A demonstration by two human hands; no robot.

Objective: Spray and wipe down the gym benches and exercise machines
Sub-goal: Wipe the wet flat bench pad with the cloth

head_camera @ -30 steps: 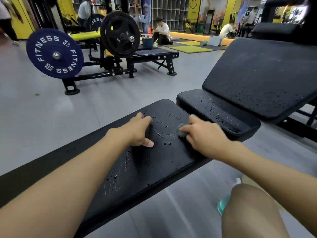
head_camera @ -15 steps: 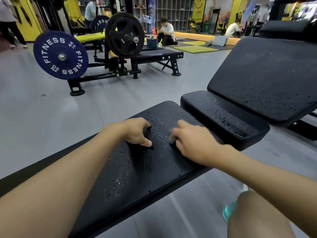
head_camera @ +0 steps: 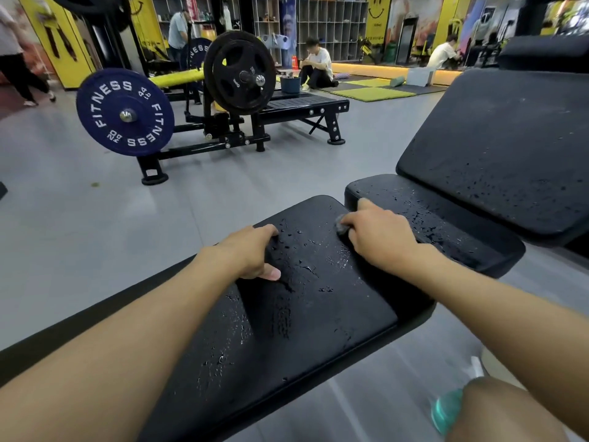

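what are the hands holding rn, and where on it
Right hand pinches a small grey cloth, mostly hidden in the grip, against the wet bench pad. Left hand rests curled on the pad, nothing visible in it.

Wet bench pad (head_camera: 318,314) open, seat pad (head_camera: 446,224) ahead

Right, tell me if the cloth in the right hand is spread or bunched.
Bunched: only a small grey wad of cloth shows, pinched under the curled fingers of the right hand.
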